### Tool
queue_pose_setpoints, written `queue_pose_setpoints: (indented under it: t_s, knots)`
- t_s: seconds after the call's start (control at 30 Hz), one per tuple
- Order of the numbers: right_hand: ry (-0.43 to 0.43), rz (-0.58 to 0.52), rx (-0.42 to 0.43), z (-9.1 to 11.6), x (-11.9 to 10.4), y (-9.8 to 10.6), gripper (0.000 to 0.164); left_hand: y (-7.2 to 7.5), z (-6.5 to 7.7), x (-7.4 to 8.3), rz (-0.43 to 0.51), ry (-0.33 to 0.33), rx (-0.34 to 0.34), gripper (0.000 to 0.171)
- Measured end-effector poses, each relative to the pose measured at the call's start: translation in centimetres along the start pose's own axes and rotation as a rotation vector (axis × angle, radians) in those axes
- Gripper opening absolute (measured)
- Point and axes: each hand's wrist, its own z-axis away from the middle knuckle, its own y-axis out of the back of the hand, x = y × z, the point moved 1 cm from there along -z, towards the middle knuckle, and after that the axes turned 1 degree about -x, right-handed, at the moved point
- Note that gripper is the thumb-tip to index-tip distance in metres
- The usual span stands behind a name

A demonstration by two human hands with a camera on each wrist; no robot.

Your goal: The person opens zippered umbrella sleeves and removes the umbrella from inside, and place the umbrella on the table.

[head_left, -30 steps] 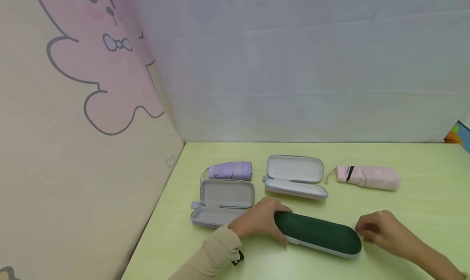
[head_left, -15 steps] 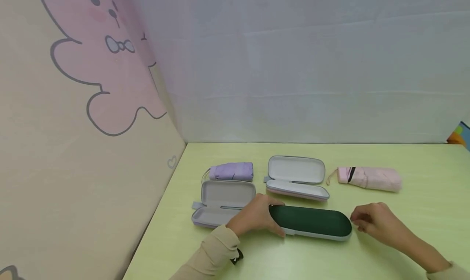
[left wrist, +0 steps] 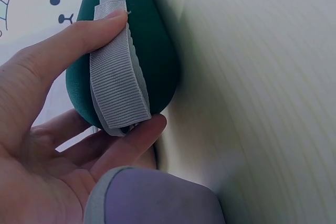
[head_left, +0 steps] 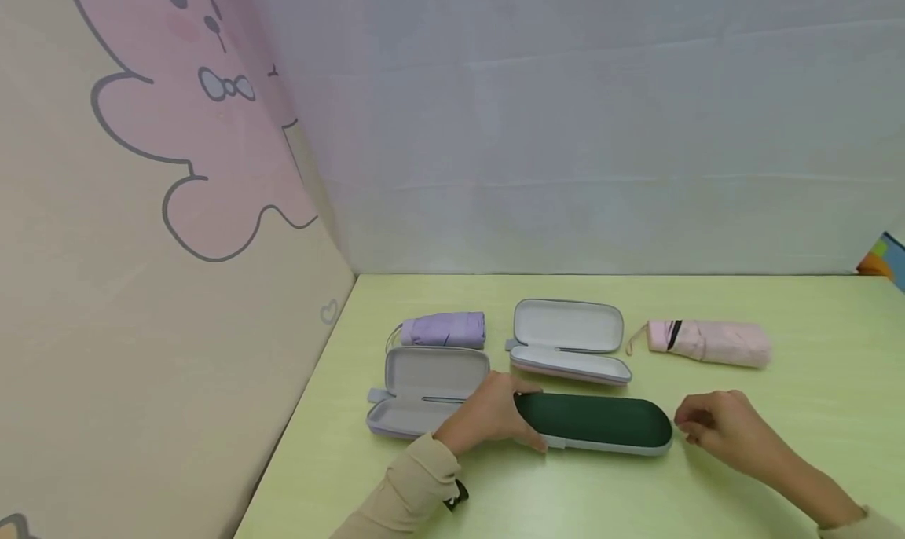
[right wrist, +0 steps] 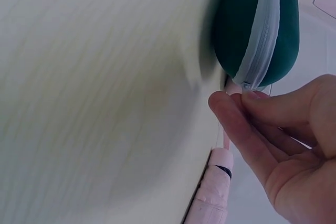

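Note:
A dark green zippered case (head_left: 601, 421) lies closed near the front of the table. My left hand (head_left: 491, 413) grips its left end; in the left wrist view the thumb presses on a grey ribbed strap (left wrist: 118, 72) there, with the fingers round the far side. At the opposite end my right hand (head_left: 728, 429) pinches at the end of the pale zipper (right wrist: 260, 40) between thumb and forefinger. The zipper pull itself is mostly hidden by the fingertips.
An open grey-lined purple case (head_left: 434, 374) stands beside my left hand. Behind the green case is an open white-lined pink case (head_left: 569, 327). A folded purple umbrella (head_left: 445, 329) and a folded pink umbrella (head_left: 714, 342) lie farther back. Walls border the left and rear.
The green case has shifted back and to the left, and its right end has swung away from the front edge. Both hands have moved with it, keeping their hold.

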Motion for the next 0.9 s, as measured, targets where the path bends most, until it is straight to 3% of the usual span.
queue_pose_setpoints:
  t_s: [0.4, 0.9]
  knots:
    - [-0.151, -0.133, -0.073, 1.0, -0.5, 0.2, 0.023, 0.2, 0.1, 0.1, 0.009, 0.005, 0.031, 0.069]
    - [-0.164, -0.163, -0.083, 1.9, -0.9, -0.2, 0.019, -0.2, 0.1, 0.0, 0.004, -0.037, 0.094, 0.069]
